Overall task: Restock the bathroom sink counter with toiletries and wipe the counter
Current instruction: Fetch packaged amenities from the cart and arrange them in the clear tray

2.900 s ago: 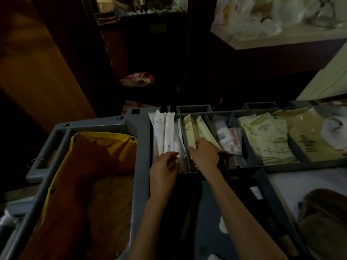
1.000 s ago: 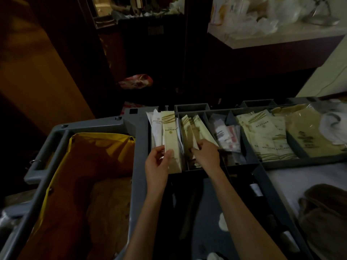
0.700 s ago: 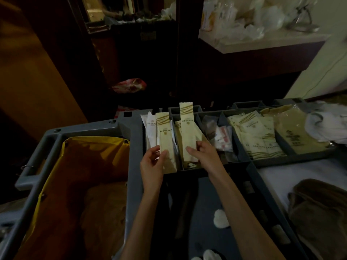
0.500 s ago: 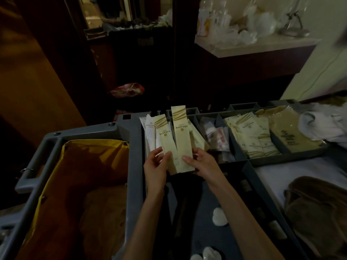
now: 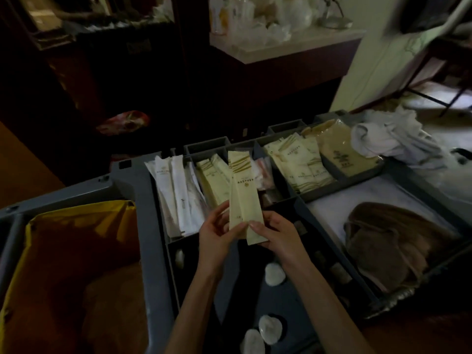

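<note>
Yellow liner bag (image 5: 76, 218): left of grey plastic divided tray (image 5: 339, 182). Slim white wrapped sachets (image 5: 176, 190): tray's leftmost compartment. Left hand (image 5: 217, 233): pinching lower end of long cream gold-striped paper sachets (image 5: 244, 195), apparently two overlapped, upright over tray's near edge. Right hand (image 5: 278, 236): pinching same end. Judged light, thin, bendable, slick; pinch flat faces, avoid creasing. Brown folded towel (image 5: 388, 238): near-right of tray.
</note>
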`<action>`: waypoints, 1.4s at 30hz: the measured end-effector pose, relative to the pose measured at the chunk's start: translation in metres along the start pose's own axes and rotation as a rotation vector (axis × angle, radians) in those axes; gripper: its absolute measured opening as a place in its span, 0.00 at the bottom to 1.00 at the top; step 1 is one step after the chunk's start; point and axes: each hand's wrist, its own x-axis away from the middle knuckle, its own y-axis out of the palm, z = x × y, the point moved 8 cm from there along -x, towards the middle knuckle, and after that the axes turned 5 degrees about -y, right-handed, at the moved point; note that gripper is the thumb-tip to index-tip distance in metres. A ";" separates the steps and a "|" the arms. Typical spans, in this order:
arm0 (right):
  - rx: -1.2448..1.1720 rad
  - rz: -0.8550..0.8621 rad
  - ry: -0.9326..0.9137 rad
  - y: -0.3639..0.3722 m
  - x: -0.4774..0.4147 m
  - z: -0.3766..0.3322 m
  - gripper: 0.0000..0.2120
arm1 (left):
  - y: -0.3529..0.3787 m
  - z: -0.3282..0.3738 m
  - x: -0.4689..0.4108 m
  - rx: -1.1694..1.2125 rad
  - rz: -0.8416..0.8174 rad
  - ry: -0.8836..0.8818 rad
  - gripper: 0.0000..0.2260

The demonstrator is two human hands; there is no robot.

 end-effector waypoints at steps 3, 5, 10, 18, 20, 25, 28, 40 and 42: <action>-0.075 0.052 0.014 -0.011 0.009 0.004 0.07 | 0.008 -0.011 -0.002 0.041 -0.037 -0.052 0.18; -0.109 0.088 0.005 -0.016 0.015 0.005 0.07 | 0.014 -0.020 0.000 0.091 -0.064 -0.112 0.17; -0.158 0.200 -0.058 -0.041 0.040 0.000 0.07 | 0.042 -0.026 0.018 0.120 -0.156 -0.193 0.09; -0.076 0.442 -0.182 -0.115 0.130 -0.027 0.09 | 0.117 -0.040 0.081 -0.025 -0.425 -0.269 0.09; -0.106 0.543 -0.190 -0.140 0.165 -0.025 0.08 | 0.143 -0.047 0.110 -0.025 -0.495 -0.319 0.08; -0.089 0.673 -0.274 -0.193 0.245 -0.041 0.07 | 0.199 -0.062 0.182 0.020 -0.624 -0.461 0.10; -0.012 0.718 -0.348 -0.217 0.289 -0.057 0.10 | 0.227 -0.068 0.216 0.021 -0.736 -0.507 0.09; -0.039 1.169 -0.551 -0.274 0.497 -0.075 0.10 | 0.334 -0.086 0.375 -0.220 -1.314 -0.465 0.25; -0.054 1.255 -0.564 -0.274 0.529 -0.072 0.10 | 0.342 -0.090 0.403 -0.235 -1.351 -0.494 0.33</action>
